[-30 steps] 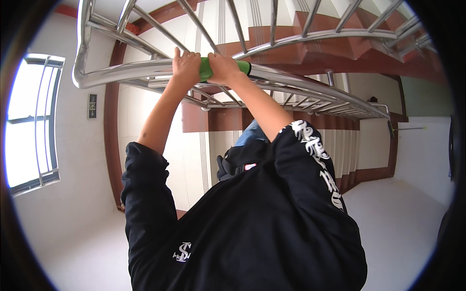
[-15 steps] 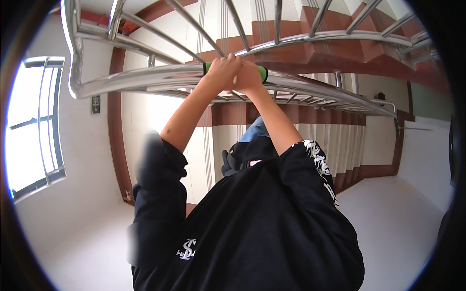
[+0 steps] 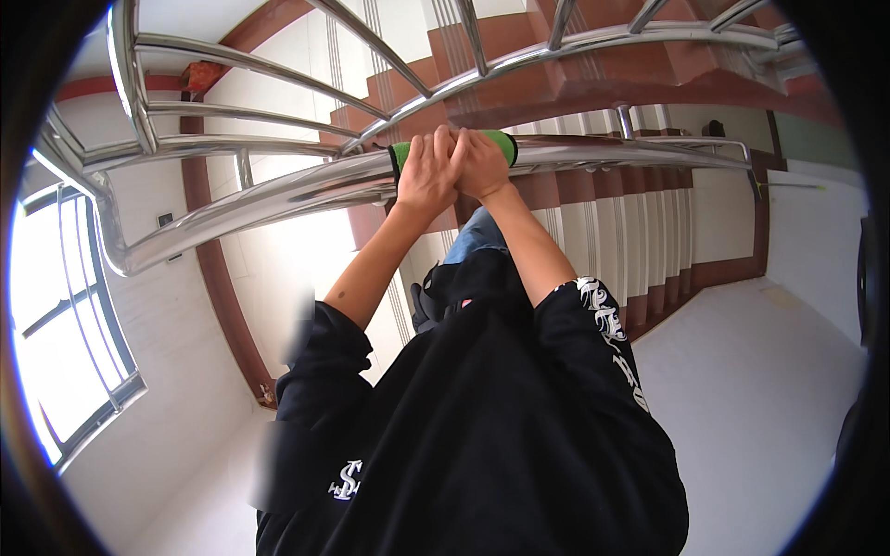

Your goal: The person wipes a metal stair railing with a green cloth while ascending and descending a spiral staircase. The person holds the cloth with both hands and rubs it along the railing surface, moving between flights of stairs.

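Apart on the green cloth (image 3: 503,142) a second ago, left hand (image 3: 426,176) and right hand (image 3: 484,167) now touch, both clamped over it around the steel rail (image 3: 278,196) at 12 o'clock; the hold seems gathered mid-cloth. Bare rail runs toward 3 and, until its bend, 9 o'clock; bars (image 3: 373,46) crowd above.

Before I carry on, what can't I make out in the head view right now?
All in the head view:
Middle of the green cloth: covered by the left hand and right hand.
Palms: hidden by the backs of the hands, so grip firmness is unclear.
Handrail surface beneath the cloth: hidden by it.
Outside the window: washed out by glare.
Dark shape, upper right: too small to identify.
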A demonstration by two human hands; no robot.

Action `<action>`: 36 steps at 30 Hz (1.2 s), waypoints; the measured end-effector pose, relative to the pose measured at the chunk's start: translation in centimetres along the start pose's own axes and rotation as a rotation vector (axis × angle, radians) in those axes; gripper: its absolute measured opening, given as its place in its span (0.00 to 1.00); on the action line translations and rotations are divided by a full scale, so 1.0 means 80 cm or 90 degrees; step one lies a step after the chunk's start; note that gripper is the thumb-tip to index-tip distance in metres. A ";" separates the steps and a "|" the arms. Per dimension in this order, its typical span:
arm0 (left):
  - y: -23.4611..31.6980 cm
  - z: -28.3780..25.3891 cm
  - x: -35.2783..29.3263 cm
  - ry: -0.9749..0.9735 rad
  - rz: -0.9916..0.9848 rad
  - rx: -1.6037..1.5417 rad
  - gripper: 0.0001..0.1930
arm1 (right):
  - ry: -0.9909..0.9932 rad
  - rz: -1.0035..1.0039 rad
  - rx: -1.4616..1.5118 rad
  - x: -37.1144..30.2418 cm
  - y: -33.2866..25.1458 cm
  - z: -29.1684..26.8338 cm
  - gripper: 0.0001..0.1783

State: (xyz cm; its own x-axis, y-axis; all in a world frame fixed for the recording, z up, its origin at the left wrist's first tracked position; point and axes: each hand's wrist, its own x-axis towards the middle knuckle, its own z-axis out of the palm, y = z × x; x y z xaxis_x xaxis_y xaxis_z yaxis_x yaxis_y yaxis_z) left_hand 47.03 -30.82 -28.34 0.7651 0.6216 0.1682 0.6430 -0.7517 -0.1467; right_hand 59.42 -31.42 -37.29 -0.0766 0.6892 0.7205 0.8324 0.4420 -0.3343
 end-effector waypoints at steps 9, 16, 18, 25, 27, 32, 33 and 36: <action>0.020 0.003 0.033 -0.154 -0.015 -0.030 0.37 | -0.090 0.080 0.008 -0.019 0.025 -0.019 0.14; 0.050 0.023 0.064 -0.159 0.034 -0.002 0.35 | -0.096 0.103 -0.016 -0.048 0.067 -0.034 0.14; 0.060 0.037 0.068 -0.123 0.034 0.027 0.40 | -0.109 0.091 -0.041 -0.048 0.075 -0.043 0.14; 0.089 0.053 0.094 -0.159 0.048 -0.017 0.38 | -0.177 0.104 -0.077 -0.065 0.110 -0.058 0.17; 0.095 0.054 0.100 -0.180 0.044 -0.028 0.38 | -0.182 0.106 -0.076 -0.069 0.119 -0.061 0.17; 0.105 0.059 0.110 -0.197 0.040 -0.044 0.37 | -0.209 0.125 -0.078 -0.077 0.130 -0.069 0.18; 0.107 0.057 0.110 -0.206 0.045 -0.048 0.37 | -0.213 0.135 -0.061 -0.086 0.130 -0.066 0.18; 0.109 0.062 0.110 -0.190 0.057 -0.033 0.37 | -0.159 0.143 -0.039 -0.083 0.133 -0.062 0.14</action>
State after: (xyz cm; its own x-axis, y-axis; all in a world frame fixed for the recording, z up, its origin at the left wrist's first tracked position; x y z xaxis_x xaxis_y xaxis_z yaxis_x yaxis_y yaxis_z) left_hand 59.55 -30.79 -32.93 0.8001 0.5837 -0.1384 0.5756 -0.8120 -0.0965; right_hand 71.52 -34.10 -42.63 -0.0128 0.8884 0.4589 0.8748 0.2323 -0.4253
